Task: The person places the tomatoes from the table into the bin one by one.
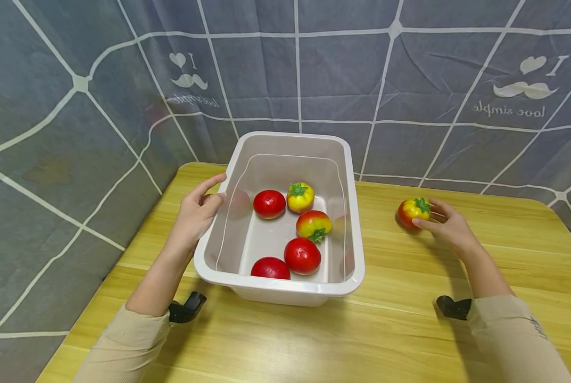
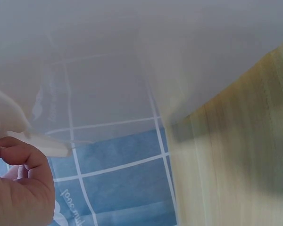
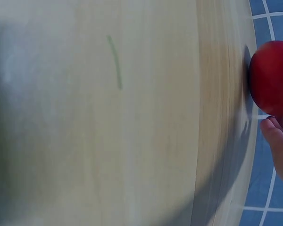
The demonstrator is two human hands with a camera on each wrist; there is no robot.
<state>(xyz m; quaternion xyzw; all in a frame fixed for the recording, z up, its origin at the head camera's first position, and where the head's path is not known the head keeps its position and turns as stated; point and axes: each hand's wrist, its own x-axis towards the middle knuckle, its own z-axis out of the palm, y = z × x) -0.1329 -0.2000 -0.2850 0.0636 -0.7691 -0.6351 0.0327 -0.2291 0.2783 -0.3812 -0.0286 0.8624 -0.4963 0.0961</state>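
Observation:
A white plastic bin (image 1: 279,287) stands on the table and holds several toy tomatoes, some plain red and some red-yellow with green leaves, such as a yellow one (image 1: 300,198) at its far end. My left hand (image 1: 196,213) grips the bin's left rim between thumb and fingers. In the left wrist view, curled fingers (image 2: 26,165) are at the rim. Right of the bin, my right hand (image 1: 450,229) holds a red-yellow toy tomato (image 1: 412,211), thumb in front and fingers behind. The right wrist view shows this tomato's red side (image 3: 272,77) and the thumb against it.
The wooden table (image 1: 285,340) ends at a grey-blue curtain (image 1: 342,69) with white lines, which hangs behind and on the left. A black wrist mount (image 1: 188,307) sits on the left forearm, another (image 1: 454,307) on the right.

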